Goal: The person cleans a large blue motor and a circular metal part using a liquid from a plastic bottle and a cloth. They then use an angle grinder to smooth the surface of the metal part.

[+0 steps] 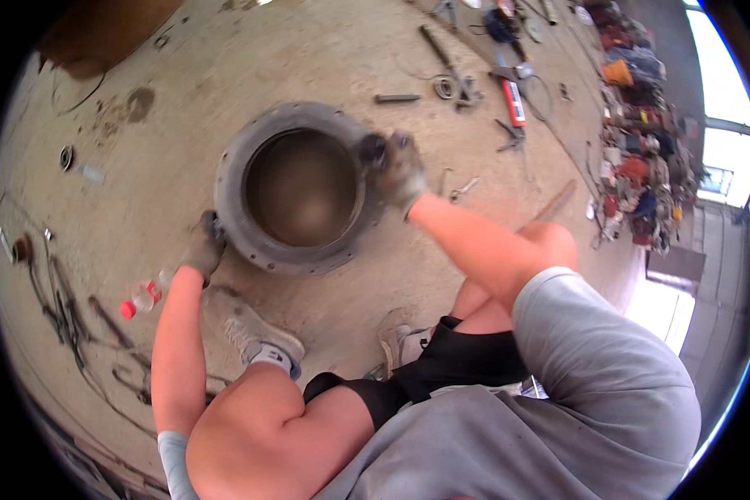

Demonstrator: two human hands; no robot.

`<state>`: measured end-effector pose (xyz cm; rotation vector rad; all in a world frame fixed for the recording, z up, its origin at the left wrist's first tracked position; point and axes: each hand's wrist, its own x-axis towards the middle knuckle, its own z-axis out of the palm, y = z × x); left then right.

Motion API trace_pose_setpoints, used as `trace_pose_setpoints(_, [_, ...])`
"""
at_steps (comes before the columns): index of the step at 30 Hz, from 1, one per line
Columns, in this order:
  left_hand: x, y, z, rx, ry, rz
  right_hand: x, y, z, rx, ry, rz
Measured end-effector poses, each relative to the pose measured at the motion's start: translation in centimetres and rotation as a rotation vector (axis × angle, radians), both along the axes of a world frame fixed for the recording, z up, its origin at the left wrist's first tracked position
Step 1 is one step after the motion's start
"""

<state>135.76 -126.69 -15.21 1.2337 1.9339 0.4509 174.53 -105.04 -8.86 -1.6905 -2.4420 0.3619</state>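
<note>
A heavy grey metal ring (235,212), with small holes around its flange, lies on the concrete floor in front of me. Its wide round opening is dark and smooth inside. My left hand (204,247), in a dirty work glove, is closed against the ring's lower left edge, fingers partly hidden by the rim. Beside the upper right rim, my gloved right hand (402,177) is closed around a dark, stubby object (372,151). Motion blur hides what kind of object that is, and whether it touches the ring.
A bolt-like rod (397,98), a hammer-like tool (436,46) and a red-and-white cartridge (513,102) lie beyond my right hand. At left are a plastic bottle (147,295) with a red cap and several cables (71,337). Piled parts (637,142) line the far right.
</note>
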Motion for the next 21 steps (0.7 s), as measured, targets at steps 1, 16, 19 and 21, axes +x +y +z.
trace_pose_setpoints(1, [0.5,-0.5,-1.0,0.009,-0.008,-0.016,2.5,-2.2,-1.0,-0.018,-0.068,0.009])
trace_pose_setpoints(16, [-2.3,-1.2,-2.4,-0.133,0.023,-0.029,-2.8,-3.0,-0.2,0.114,-0.006,0.136])
trace_pose_setpoints(19, [-2.1,-2.3,-1.5,-0.168,0.007,-0.022,-0.7,-10.2,1.0,-0.041,-0.106,0.421])
trace_pose_setpoints(21, [-1.3,-1.0,0.2,-0.193,0.057,-0.046,-0.3,-13.5,0.6,-0.06,-0.205,0.677])
